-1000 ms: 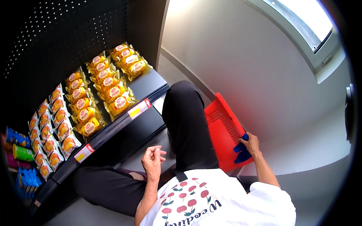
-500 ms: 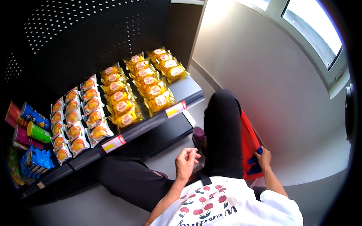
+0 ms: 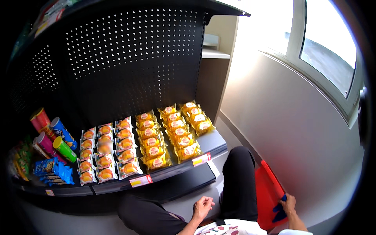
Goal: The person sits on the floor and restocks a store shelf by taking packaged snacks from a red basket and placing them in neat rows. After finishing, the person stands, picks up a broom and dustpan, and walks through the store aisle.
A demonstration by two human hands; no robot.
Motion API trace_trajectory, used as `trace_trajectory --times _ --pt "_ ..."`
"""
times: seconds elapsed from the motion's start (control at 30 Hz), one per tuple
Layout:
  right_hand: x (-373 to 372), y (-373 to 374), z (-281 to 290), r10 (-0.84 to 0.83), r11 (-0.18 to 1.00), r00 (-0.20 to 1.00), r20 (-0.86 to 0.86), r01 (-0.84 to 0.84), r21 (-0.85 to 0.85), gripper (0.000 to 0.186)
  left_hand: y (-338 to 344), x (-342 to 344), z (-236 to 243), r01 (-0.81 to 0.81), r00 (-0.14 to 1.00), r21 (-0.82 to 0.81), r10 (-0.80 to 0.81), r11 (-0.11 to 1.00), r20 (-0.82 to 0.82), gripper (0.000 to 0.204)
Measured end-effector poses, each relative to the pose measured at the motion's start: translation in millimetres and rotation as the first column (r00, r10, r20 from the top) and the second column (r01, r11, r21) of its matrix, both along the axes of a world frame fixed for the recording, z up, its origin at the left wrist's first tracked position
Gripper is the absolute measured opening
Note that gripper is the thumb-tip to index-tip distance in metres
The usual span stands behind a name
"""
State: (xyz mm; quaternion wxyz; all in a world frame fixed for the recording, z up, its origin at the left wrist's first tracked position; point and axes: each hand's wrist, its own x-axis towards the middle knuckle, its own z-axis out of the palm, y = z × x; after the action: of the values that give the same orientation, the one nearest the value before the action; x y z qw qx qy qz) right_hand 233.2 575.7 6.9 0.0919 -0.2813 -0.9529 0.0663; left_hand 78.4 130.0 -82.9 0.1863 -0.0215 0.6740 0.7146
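Note:
My left hand (image 3: 203, 207) hangs in front of my bent knees, its fingers curled loosely inward, and I see nothing in them. At my right side, a red basket (image 3: 268, 192) with dark blue parts (image 3: 279, 211) stands between my leg and the wall. My right hand (image 3: 289, 203) grips the basket at its right edge, by one of the blue parts; the fingertips are partly hidden. Ahead, on a black shelf, yellow-wrapped cakes (image 3: 184, 139) lie in rows at the right. White packets with orange pictures (image 3: 127, 145) fill the rows beside them.
Tube-shaped snack cans (image 3: 64, 149) and blue snack packs (image 3: 53, 170) stand at the shelf's left end. Price tags line the shelf edge (image 3: 172, 171). A perforated black panel (image 3: 133, 47) rises behind. The white wall (image 3: 286, 117) and window bound the right side.
My view has tilted up, so the shelf, the basket and both hands sit lower in the picture and more of the back panel shows. Both hands keep about the same pose.

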Motion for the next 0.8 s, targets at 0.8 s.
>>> trace_trajectory --times 0.8 --pt "11.4 -5.2 25.5 0.023 0.957 0.995 0.101 0.007 -0.291 0.024 10.1 16.4 -126.8 0.648 0.76 -0.441 -0.562 0.621 0.326 0.042"
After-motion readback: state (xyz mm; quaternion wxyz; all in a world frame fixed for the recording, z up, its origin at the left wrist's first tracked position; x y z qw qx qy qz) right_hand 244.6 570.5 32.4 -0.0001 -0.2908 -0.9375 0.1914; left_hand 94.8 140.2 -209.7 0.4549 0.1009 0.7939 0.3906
